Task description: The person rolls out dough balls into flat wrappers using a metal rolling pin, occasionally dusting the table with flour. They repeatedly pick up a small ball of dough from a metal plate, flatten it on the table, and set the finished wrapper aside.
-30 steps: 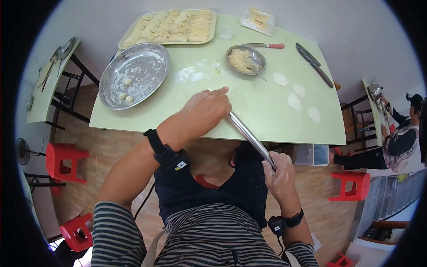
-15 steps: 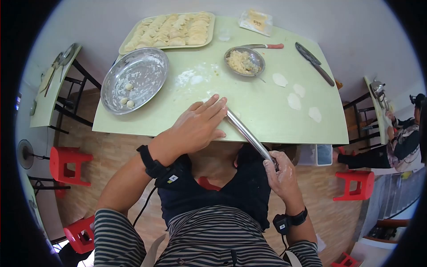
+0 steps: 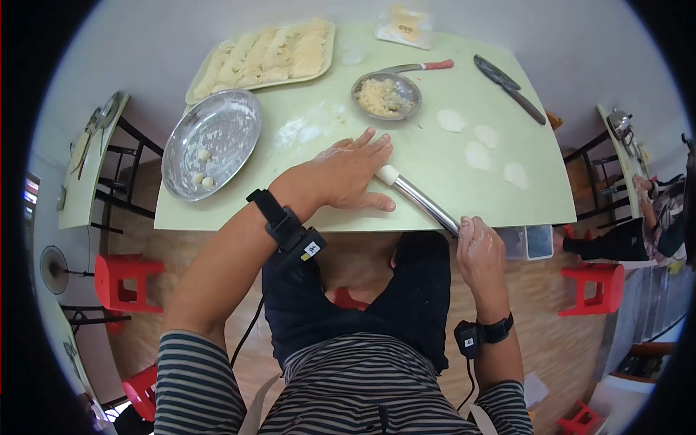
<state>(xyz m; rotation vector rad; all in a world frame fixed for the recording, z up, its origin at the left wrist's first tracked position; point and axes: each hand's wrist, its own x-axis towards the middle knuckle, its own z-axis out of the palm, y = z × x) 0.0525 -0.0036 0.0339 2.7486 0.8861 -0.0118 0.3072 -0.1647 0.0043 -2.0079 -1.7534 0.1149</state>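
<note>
My right hand [image 3: 481, 254], dusted with flour, is closed around the near end of a metal rolling pin [image 3: 428, 204] at the table's front edge. The pin slants up and left across the tabletop. At its far end lies a small pale piece of dough [image 3: 388, 175]. My left hand [image 3: 349, 172] is spread palm down with fingers stretched out, just beside that dough; what lies under the palm is hidden. Flat dough wrappers [image 3: 478, 155] rest to the right. A metal bowl of filling [image 3: 413, 88] stands beyond my left hand.
At the left, a metal basin [image 3: 243, 141] holds 3 dough balls. A tray [image 3: 330, 61] of dumplings, a red-handled knife [image 3: 438, 64], a dark-bladed knife [image 3: 520, 101] and a packet [image 3: 404, 27] lie farther back. Red stools [image 3: 593, 288] and another person [image 3: 663, 232] are around the table.
My left hand has shifted right, still flat. The rolling pin and my right hand have moved slightly right and up. The dough now shows at the pin's far end. The whole view has shifted a little.
</note>
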